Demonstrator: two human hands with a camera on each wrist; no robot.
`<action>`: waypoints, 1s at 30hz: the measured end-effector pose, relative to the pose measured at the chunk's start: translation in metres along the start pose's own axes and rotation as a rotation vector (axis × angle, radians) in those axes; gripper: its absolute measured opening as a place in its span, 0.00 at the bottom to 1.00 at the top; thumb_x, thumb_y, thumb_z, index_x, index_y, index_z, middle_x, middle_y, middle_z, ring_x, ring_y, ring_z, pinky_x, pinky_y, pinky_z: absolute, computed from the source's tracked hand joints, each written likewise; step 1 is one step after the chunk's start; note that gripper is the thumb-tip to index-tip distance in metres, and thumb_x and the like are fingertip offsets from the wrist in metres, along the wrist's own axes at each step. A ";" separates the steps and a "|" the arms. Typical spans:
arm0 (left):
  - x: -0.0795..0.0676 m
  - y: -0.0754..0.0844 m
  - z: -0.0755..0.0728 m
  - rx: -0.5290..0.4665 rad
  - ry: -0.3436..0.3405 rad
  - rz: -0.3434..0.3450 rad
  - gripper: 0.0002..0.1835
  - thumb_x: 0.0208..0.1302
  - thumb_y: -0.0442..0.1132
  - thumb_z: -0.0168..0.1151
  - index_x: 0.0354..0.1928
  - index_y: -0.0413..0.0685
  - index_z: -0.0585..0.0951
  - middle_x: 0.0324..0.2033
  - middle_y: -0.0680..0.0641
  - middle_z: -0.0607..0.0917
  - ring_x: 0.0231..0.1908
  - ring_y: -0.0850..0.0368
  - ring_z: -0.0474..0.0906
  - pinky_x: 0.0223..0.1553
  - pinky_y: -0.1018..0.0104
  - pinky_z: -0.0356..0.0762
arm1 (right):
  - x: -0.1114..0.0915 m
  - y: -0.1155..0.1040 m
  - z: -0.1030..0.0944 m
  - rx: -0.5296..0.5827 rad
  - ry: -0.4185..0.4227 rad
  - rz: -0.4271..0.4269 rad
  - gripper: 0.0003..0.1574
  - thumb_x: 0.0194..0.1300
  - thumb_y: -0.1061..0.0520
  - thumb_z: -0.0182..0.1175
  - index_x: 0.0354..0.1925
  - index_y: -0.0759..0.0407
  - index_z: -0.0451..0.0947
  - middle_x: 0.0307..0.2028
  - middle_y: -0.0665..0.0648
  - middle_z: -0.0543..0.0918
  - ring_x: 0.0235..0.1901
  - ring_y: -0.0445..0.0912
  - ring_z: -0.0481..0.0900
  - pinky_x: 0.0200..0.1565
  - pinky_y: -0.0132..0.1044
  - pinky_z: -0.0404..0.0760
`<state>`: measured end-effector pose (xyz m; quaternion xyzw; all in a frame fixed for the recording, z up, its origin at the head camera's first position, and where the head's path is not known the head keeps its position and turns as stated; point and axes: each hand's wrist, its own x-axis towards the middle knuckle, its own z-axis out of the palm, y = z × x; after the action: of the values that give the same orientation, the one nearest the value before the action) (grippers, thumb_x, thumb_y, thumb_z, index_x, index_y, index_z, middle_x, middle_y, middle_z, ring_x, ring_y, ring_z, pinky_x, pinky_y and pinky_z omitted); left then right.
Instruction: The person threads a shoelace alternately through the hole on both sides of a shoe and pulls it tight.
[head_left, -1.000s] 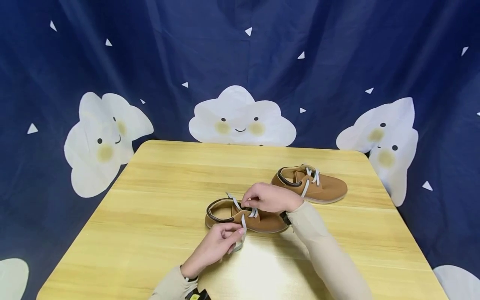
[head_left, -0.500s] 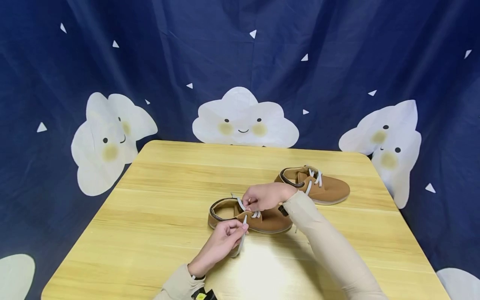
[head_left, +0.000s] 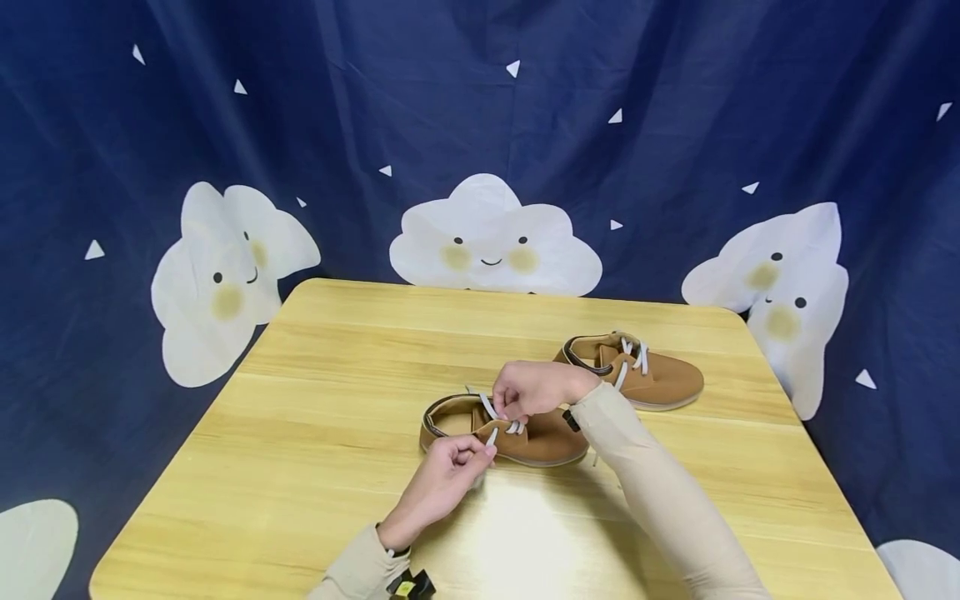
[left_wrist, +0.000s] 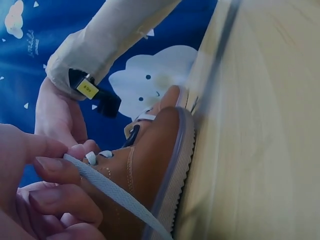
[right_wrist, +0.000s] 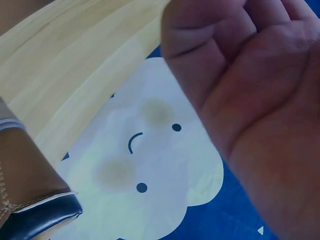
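Note:
A brown leather shoe (head_left: 551, 437) with a dark collar and pale grey laces stands at the table's middle, toe to the right. My left hand (head_left: 444, 477), at its near side, pinches one shoelace (left_wrist: 120, 197) between thumb and forefinger; the lace's tail slants down past the sole in the left wrist view. Over the tongue, my right hand (head_left: 538, 389) has curled fingers that pinch the other side of the lace by the eyelets. The right wrist view shows mainly the palm, with those fingertips hidden.
A matching brown shoe (head_left: 675, 379), laced in grey, stands behind and to the right. Both are on a light wooden table (head_left: 337, 358). Behind it hangs a dark blue curtain (head_left: 435, 108) printed with white clouds.
The left fingers have shifted slightly up along the lace toward the shoe. My right hand stays over the tongue with small finger movements. The head view has drifted a little.

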<state>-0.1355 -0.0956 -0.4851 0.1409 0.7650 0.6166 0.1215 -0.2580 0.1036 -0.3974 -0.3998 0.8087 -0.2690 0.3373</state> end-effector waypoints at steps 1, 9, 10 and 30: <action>0.000 0.001 0.000 0.019 0.007 0.006 0.18 0.76 0.45 0.60 0.37 0.34 0.84 0.15 0.51 0.74 0.14 0.70 0.60 0.17 0.75 0.56 | -0.001 0.000 0.000 -0.004 0.012 -0.008 0.13 0.69 0.71 0.58 0.29 0.61 0.83 0.18 0.52 0.80 0.23 0.55 0.81 0.26 0.27 0.72; -0.001 0.010 -0.003 0.180 0.087 0.055 0.15 0.74 0.44 0.61 0.31 0.42 0.86 0.14 0.56 0.74 0.14 0.71 0.62 0.17 0.76 0.58 | -0.004 0.009 0.004 -0.017 0.084 -0.117 0.11 0.72 0.68 0.61 0.31 0.60 0.81 0.19 0.54 0.80 0.20 0.35 0.72 0.27 0.26 0.68; -0.002 0.011 -0.003 0.206 0.096 0.059 0.15 0.74 0.44 0.62 0.31 0.43 0.86 0.13 0.58 0.73 0.14 0.71 0.62 0.17 0.76 0.58 | -0.004 0.010 0.005 -0.016 0.085 -0.131 0.10 0.72 0.68 0.60 0.31 0.61 0.81 0.19 0.53 0.79 0.20 0.34 0.71 0.27 0.26 0.68; -0.014 0.007 -0.036 0.510 0.110 0.033 0.12 0.74 0.48 0.62 0.45 0.50 0.88 0.15 0.60 0.77 0.11 0.70 0.67 0.14 0.72 0.64 | 0.024 0.017 0.015 0.053 0.297 0.173 0.21 0.74 0.42 0.62 0.31 0.53 0.88 0.20 0.44 0.77 0.19 0.38 0.67 0.27 0.31 0.70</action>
<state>-0.1349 -0.1316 -0.4704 0.1458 0.8988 0.4122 0.0301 -0.2651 0.0901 -0.4270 -0.2753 0.8738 -0.3163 0.2464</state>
